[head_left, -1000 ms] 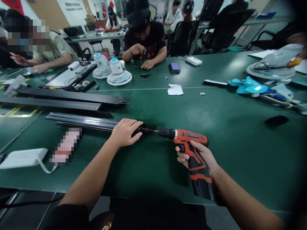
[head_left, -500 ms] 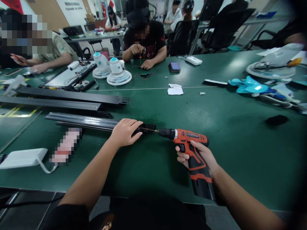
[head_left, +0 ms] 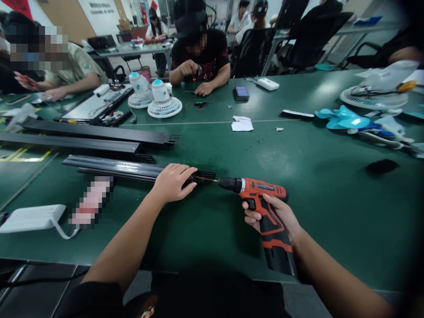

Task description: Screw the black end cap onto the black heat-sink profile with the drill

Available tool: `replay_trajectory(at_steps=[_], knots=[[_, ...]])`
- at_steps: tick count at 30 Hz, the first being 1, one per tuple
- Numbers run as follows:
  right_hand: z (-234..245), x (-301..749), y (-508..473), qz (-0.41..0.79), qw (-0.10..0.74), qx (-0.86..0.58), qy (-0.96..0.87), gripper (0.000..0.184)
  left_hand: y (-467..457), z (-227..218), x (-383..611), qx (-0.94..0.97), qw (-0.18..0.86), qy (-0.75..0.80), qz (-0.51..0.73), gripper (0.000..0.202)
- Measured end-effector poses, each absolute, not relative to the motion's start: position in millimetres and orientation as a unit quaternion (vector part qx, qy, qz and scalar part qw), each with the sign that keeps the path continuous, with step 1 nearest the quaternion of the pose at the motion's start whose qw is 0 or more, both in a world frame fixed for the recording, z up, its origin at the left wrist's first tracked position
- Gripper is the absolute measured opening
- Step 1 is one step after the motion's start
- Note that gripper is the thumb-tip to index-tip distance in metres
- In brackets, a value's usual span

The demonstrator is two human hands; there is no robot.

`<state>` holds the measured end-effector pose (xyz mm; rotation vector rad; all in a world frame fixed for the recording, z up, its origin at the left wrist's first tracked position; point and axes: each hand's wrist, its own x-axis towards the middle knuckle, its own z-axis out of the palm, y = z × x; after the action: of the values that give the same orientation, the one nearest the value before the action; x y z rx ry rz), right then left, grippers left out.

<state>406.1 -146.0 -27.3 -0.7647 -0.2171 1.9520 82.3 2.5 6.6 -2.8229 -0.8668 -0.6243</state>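
My right hand [head_left: 274, 214] is wrapped round the handle of an orange and black cordless drill [head_left: 265, 187], its index finger by the trigger. From the chuck a long thin bit [head_left: 208, 179] points left, its tip at the end of a long black profile [head_left: 115, 167]. My left hand [head_left: 174, 182] grips that profile near its right end, fingers over the top and thumb on the near side. What the tip meets is partly hidden by the left thumb and the dark parts around it.
More black profiles [head_left: 99, 131] lie behind on the green table [head_left: 212, 229]. A phone [head_left: 91, 202] and a white power bank [head_left: 33, 218] are at left. Two white fans [head_left: 164, 101], paper scraps [head_left: 242, 125] and blue fan blades [head_left: 346, 118] lie farther off. A co-worker [head_left: 200, 57] sits opposite.
My hands, the drill and the black profile hold their places. At the far left, a co-worker's head has shifted slightly.
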Motion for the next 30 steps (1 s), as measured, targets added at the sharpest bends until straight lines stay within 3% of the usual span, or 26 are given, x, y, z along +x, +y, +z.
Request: replay_trajectory(at_steps=[30], knots=[[-24.4,405.8,-146.7,0.804,0.494,-0.320,-0.087,0.029,2.0,8.2,81.6,-0.934,0.042,-0.290,-0.203,0.043]])
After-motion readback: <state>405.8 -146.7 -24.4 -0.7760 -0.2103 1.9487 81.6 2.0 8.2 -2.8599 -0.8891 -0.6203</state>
